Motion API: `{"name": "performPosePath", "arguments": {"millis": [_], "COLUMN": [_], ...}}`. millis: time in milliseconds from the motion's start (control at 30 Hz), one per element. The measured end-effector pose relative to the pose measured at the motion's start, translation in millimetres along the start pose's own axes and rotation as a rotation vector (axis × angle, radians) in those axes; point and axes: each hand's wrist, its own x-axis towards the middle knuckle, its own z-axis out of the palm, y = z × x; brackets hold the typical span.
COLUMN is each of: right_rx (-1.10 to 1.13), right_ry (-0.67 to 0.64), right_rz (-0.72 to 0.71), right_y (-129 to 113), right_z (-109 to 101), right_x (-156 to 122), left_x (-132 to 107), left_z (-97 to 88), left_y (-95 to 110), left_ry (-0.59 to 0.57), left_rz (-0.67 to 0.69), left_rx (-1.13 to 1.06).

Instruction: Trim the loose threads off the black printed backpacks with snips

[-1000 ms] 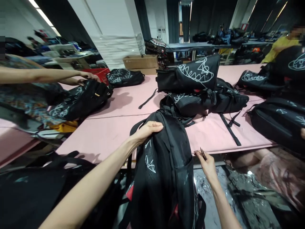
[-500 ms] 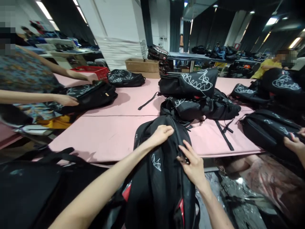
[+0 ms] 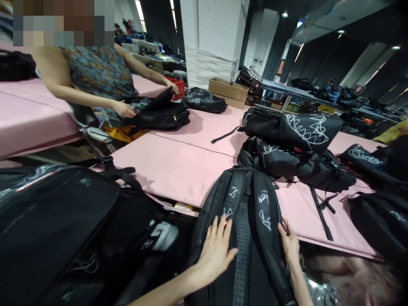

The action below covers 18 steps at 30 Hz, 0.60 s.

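A black backpack [image 3: 244, 255] with white scribbled drawings stands upright before me, its padded back panel and two shoulder straps facing me. My left hand [image 3: 216, 250] lies flat on the left strap, fingers spread and holding nothing. At the pack's right edge is my right hand [image 3: 289, 242], its fingers curled against the side. A small dark pointed tool, apparently thread snips [image 3: 287, 226], shows between those fingers; most of it is hidden.
A pink-covered table [image 3: 178, 165] spreads ahead. Stacked backpacks [image 3: 287, 127] lie on it, straps hanging down. A large black bag [image 3: 57, 229] fills the left foreground. Across the table a co-worker [image 3: 98, 80] handles another backpack [image 3: 159, 112]. A cardboard box [image 3: 228, 91] stands behind.
The backpack has been turned, so its strap side now faces me. My left hand has gone from gripping its top to lying flat on a strap. My view has swung left.
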Motion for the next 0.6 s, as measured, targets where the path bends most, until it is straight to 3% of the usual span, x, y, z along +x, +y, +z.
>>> {"name": "performPosePath", "arguments": {"millis": [100, 233, 467, 600], "right_rx": [-0.034, -0.052, -0.100, -0.089], "right_ry": [-0.015, -0.003, 0.033, 0.045], "right_rz": [0.011, 0.006, 0.028, 0.044], "right_y": [0.2, 2.2, -1.7, -4.0], "right_z": [-0.7, 0.0, 1.5, 2.2], "right_x": [0.5, 1.1, -2.7, -5.8], "left_x": [-9.9, -5.8, -13.7, -8.2], "left_z": [-7.7, -18.1, -24.3, -43.4], "left_y": [26.9, 32.3, 12.9, -20.8], "left_ry": [-0.143, -0.184, -0.209, -0.191], "left_rz": [-0.015, -0.007, 0.083, 0.215], "left_rx": [-0.077, -0.127, -0.200, -0.401]}}
